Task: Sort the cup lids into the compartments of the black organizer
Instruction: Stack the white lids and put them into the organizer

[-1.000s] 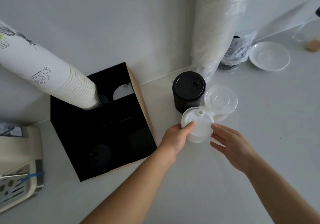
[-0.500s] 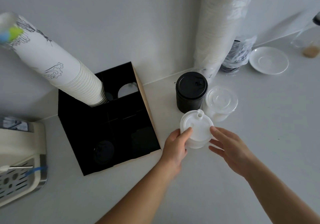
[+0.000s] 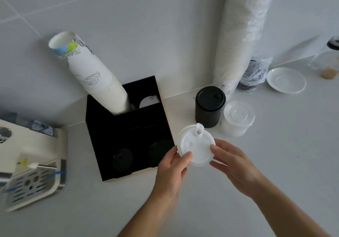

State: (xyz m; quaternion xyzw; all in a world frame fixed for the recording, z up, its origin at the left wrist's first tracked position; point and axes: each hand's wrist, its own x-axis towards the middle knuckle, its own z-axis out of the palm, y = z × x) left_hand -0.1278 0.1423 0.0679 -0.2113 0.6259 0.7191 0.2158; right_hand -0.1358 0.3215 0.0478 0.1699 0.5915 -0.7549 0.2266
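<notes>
Head view: both hands, left hand (image 3: 172, 165) and right hand (image 3: 233, 165), pinch the white lid stack (image 3: 196, 146) by its rims beside the black organizer (image 3: 102, 145); loose fingers could let lids slide and scatter.

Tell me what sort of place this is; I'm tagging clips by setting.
Probably a café or office drinks counter: a tall stack of paper cups stands in a black organizer, stacks of cup lids sit on the white counter, and a coffee machine's drip tray shows at left.
</notes>
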